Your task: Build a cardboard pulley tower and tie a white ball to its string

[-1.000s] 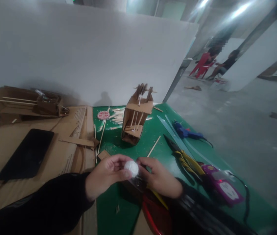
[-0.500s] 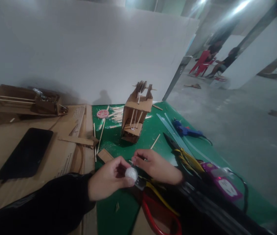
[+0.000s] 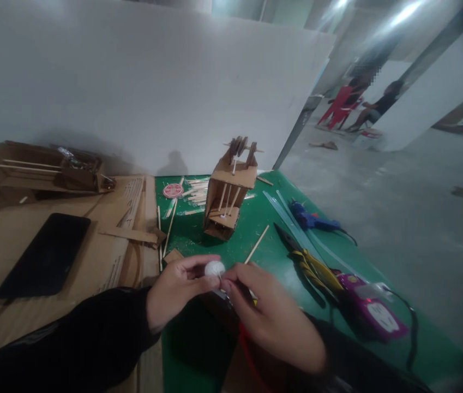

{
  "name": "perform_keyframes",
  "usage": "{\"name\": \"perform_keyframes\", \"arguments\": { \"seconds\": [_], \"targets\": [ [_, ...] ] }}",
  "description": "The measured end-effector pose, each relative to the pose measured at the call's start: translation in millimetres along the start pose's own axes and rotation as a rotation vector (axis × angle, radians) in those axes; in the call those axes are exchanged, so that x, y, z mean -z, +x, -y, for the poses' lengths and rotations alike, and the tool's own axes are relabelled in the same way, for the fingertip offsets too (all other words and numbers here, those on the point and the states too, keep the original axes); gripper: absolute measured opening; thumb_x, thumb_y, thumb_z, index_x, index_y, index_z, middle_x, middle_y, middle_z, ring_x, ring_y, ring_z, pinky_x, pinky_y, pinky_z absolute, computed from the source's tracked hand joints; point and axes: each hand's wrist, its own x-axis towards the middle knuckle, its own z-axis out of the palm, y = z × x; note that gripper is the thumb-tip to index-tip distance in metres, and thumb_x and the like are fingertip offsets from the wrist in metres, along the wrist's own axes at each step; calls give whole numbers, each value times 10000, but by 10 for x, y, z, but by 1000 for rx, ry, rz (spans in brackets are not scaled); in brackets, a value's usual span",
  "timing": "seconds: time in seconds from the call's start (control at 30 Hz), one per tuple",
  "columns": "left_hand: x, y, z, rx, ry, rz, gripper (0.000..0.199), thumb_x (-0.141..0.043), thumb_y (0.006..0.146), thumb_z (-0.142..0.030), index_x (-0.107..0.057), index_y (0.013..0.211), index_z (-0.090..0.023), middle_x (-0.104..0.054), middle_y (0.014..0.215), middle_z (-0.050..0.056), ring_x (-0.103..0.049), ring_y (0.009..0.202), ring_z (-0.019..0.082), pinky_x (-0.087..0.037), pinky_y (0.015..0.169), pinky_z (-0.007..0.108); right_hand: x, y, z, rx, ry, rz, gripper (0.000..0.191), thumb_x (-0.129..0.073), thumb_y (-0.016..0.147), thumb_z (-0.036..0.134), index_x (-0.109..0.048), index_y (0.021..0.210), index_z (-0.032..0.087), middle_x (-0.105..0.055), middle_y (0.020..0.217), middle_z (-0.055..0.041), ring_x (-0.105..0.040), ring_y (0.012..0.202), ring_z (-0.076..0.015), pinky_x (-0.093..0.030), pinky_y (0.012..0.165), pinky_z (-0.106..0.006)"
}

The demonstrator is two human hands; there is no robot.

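My left hand (image 3: 178, 286) is closed around a small white ball (image 3: 215, 268), gripped between thumb and fingers. The ball's surface looks like wound thread. My right hand (image 3: 270, 311) pinches at the ball's right side, thumb and forefinger together. A thin pale bit shows at those fingertips, too small to name. Beyond both hands a cardboard structure (image 3: 231, 191) stands upright, with sticks inside it and cardboard discs on a stick at its top. Under my right hand lies a red-handled tool (image 3: 251, 355), mostly hidden.
Needle-nose pliers (image 3: 317, 267), a blue glue gun (image 3: 313, 217), clear glue sticks (image 3: 284, 210) and a purple device (image 3: 374, 308) lie right. Behind are loose wooden sticks (image 3: 196, 194). Leftward are a black phone (image 3: 47, 254) and another cardboard piece (image 3: 47, 169). People sit far off.
My right hand has come down and closer, its fingertips now against the ball. The ball has risen slightly in my left hand. The red-handled tool is now more covered.
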Motion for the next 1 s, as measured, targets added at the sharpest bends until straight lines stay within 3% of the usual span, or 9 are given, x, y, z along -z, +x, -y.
{"name": "perform_keyframes", "arguments": {
  "seconds": [0.37, 0.5, 0.63, 1.0],
  "targets": [
    [-27, -63, -79, 9, -54, 133, 477, -758, 739, -279, -639, 1189, -175, -693, 1157, 92, -607, 1098, 225, -402, 1010, 359, 66, -35, -52, -39, 48, -53, 179, -460, 936, 245, -581, 814, 193, -622, 741, -11, -544, 682, -147, -387, 625, -259],
    [-29, -75, -51, -13, 30, 161, 457, -767, 722, -301, -649, 1143, -167, -698, 1091, 93, -625, 1021, 229, -451, 925, 350, 84, -51, -65, -69, 91, -60, 200, -446, 947, 270, -587, 827, 195, -631, 748, -11, -556, 677, -140, -406, 622, -250],
    [-54, -57, 13, -39, 127, 129, 400, -789, 689, -292, -641, 1036, -160, -679, 925, 53, -631, 836, 179, -490, 755, 290, 58, -56, -59, -80, 100, -53, 195, -456, 946, 267, -582, 814, 196, -624, 739, -5, -558, 682, -138, -402, 634, -247],
    [35, 32, 22, -115, 164, 31, 365, -803, 670, -272, -643, 986, -181, -692, 885, 25, -618, 838, 158, -477, 777, 277, -20, -90, -73, -31, 89, -47, 185, -431, 950, 239, -545, 811, 194, -585, 741, -7, -504, 680, -143, -358, 644, -261]
  ]
}}
